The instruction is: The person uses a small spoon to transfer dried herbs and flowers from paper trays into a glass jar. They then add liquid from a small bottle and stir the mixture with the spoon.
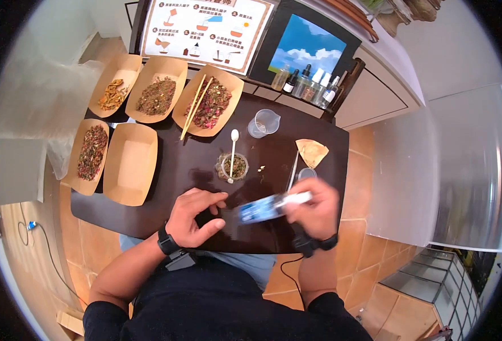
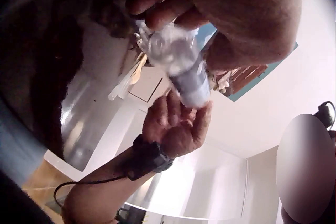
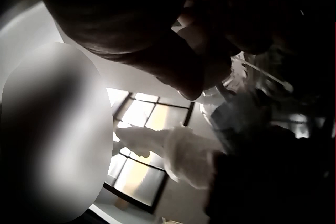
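In the head view, my right hand (image 1: pixel 314 209) grips a small bottle (image 1: pixel 258 209) by its white-capped end. The bottle lies tilted almost sideways, with a blue picture-like label, blurred, pointing left. My left hand (image 1: pixel 197 215) is near the bottle's far end, thumb apart from the fingers and nothing held in it. From the left wrist, my right hand (image 2: pixel 176 129) pinches the bottle's white end, while the clear bottle body (image 2: pixel 170 50) shows beneath my left fingers. Beyond both hands stands a jar (image 1: pixel 241 168) of dried herbs, a white spoon (image 1: pixel 233 149) lying across it.
Paper trays (image 1: pixel 130 165) stand at the left, several with dried petals and herbs; chopsticks (image 1: pixel 196 108) cross one. A plastic beaker (image 1: pixel 264 124) is behind the jar. A folded paper filter (image 1: pixel 312 153) and small cup (image 1: pixel 307 174) lie right. Dropper bottles (image 1: pixel 304 85) line the back.
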Action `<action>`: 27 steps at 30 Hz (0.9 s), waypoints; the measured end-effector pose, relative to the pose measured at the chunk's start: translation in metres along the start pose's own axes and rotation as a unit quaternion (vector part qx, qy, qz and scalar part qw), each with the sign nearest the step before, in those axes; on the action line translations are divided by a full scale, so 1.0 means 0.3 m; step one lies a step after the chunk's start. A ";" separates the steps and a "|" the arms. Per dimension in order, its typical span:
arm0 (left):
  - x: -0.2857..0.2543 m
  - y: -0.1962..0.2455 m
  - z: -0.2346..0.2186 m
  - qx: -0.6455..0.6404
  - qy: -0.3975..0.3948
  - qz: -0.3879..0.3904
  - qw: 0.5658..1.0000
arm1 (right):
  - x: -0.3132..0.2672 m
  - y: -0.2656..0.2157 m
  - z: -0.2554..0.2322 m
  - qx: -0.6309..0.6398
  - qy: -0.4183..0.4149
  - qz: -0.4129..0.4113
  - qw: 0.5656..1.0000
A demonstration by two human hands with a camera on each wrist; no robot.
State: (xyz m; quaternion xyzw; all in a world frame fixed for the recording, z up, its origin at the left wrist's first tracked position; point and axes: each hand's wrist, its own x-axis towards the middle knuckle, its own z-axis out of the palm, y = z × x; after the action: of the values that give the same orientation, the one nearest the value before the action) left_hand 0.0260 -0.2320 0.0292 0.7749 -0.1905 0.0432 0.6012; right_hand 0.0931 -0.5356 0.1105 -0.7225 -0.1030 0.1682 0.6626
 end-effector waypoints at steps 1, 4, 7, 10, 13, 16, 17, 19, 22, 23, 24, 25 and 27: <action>0.003 0.004 -0.003 0.004 0.000 -0.013 1.000 | 0.013 -0.003 -0.050 0.062 0.071 -0.067 0.993; 0.007 0.005 -0.001 0.011 -0.008 -0.017 1.000 | 0.104 -0.043 -0.192 0.078 0.303 -0.226 0.923; 0.016 0.008 -0.005 0.024 -0.009 -0.015 1.000 | 0.240 -0.066 -0.316 -0.017 0.428 -0.273 0.861; 0.018 0.008 -0.001 0.016 -0.001 -0.014 1.000 | 0.378 -0.057 -0.422 -0.085 0.421 -0.265 0.863; 0.024 0.012 -0.001 0.021 -0.002 -0.013 1.000 | 0.491 -0.005 -0.513 -0.120 0.416 -0.208 0.877; 0.025 0.009 -0.001 0.023 0.005 -0.011 1.000 | 0.586 0.041 -0.552 -0.222 0.417 -0.211 0.856; 0.023 0.005 0.001 0.020 0.008 -0.008 1.000 | 0.600 0.042 -0.541 -0.268 0.419 -0.172 0.850; 0.021 0.002 0.002 0.018 0.013 -0.008 1.000 | 0.626 0.023 -0.500 -0.326 0.428 -0.104 0.837; 0.020 0.001 -0.001 0.022 0.012 -0.003 1.000 | 0.688 0.045 -0.521 -0.338 0.441 -0.098 0.826; 0.019 0.002 -0.002 0.019 0.007 -0.013 1.000 | 0.706 0.049 -0.538 -0.344 0.435 -0.090 0.827; 0.017 0.003 -0.003 0.016 0.001 -0.022 1.000 | 0.720 0.056 -0.553 -0.344 0.434 -0.090 0.828; 0.017 0.005 -0.004 0.016 0.002 -0.023 1.000 | 0.734 0.063 -0.567 -0.337 0.427 -0.089 0.834; 0.018 0.009 -0.006 0.013 0.001 -0.027 1.000 | 0.763 0.080 -0.598 -0.329 0.418 -0.087 0.842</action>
State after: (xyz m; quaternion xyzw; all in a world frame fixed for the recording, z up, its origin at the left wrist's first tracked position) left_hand 0.0302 -0.2322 0.0337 0.7874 -0.1686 0.0303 0.5922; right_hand 0.3706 -0.6184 0.0741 -0.8878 0.0718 -0.2522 0.3782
